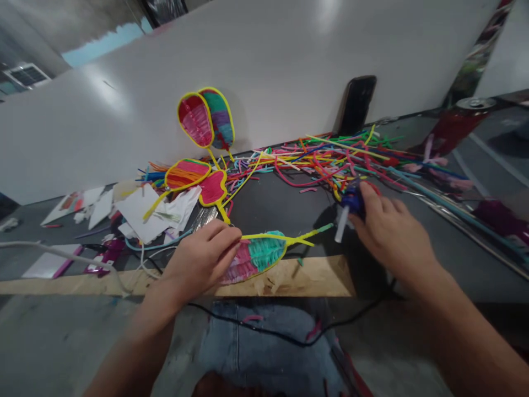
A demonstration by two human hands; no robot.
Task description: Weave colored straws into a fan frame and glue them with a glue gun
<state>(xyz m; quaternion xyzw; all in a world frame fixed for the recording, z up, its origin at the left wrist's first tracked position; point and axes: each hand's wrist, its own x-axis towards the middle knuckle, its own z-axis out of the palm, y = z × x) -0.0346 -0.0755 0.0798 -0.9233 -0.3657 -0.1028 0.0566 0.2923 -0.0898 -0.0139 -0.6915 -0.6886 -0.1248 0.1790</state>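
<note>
My left hand [206, 253] pinches the left end of a leaf-shaped pipe-cleaner piece [264, 253]. Pink and teal rows fill it inside a yellow outline, and its yellow-green stem points right. Fingers of my right hand [386, 223] are closed around a blue glue gun [353, 201]. A whitish glue stick [341, 224] sticks out of it, a little beyond the stem's tip and apart from it. Beyond my left hand lie a red pipe-cleaner shape [213, 188] and an orange one [188, 175]. Two more yellow-edged petals [196, 120] lean on the white panel.
Loose pipe cleaners [297, 157] are heaped along the white panel [281, 66]. A phone [357, 105] leans there, with a red can [463, 127] to its right. Papers [142, 212] lie left. A black cord [285, 337] crosses my lap below the wooden edge [322, 275].
</note>
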